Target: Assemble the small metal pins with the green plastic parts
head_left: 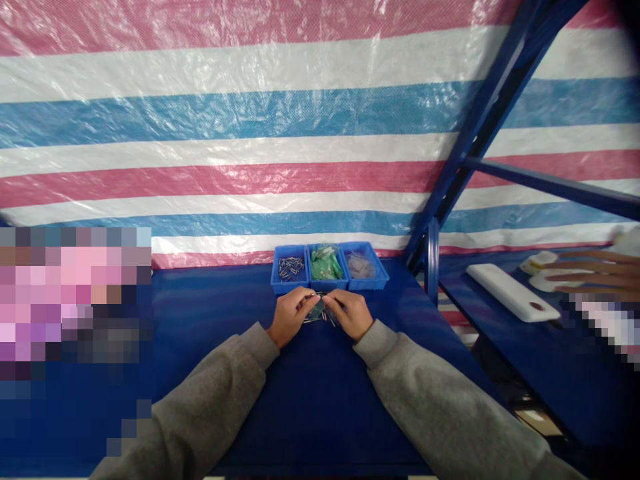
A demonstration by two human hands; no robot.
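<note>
Both of my hands meet in front of the bins with their fingertips close together. My left hand (293, 313) is closed in a pinch, and so is my right hand (353, 312). A small dark and shiny piece seems to lie between the fingertips, too small to make out. Beneath the fingers is a loose heap of thin metallic pieces (325, 319) with some green among them, partly hidden by my hands. Just behind stand three blue bins: the left bin (291, 287) holds thin metal pieces, the middle bin (329, 284) green plastic bags, the right bin (376, 283) clear plastic bags.
The blue table (320, 413) runs up to a striped plastic sheet (250, 153). A blue metal frame (463, 160) slants up on the right. Beyond it, another person's blurred hand (600, 270) is over a second table with a long white device (513, 292). The left side is pixelated.
</note>
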